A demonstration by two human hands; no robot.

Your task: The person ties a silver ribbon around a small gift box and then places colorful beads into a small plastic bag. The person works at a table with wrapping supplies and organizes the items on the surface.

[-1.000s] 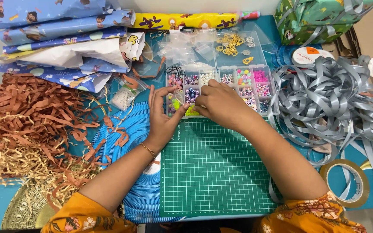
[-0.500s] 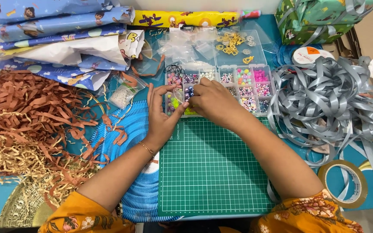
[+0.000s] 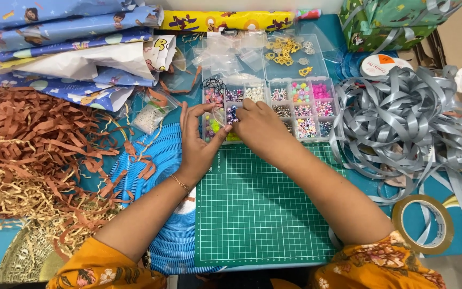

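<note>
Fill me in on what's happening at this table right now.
A person has both hands in a clear compartmented bead box. The left hand rests open at the box's left edge, and the right hand picks among the beads beside it. A green cutting mat lies in front, grey ribbon to the right, brown paper shreds on the left.

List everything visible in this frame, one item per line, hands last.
Clear plastic bead organiser box: one, many-coloured beads, top centre.
Green gridded cutting mat: one, centre foreground.
Loose silver ribbon pile: one, right.
Roll of clear tape: one, brownish core, lower right.
Brown shredded paper heap: one, left.
Folded blue patterned wrapping paper: several sheets, top left.
Yellow patterned wrapping roll: one, top.
Left hand: at box's left edge.
Right hand: over box's left compartments.
</note>
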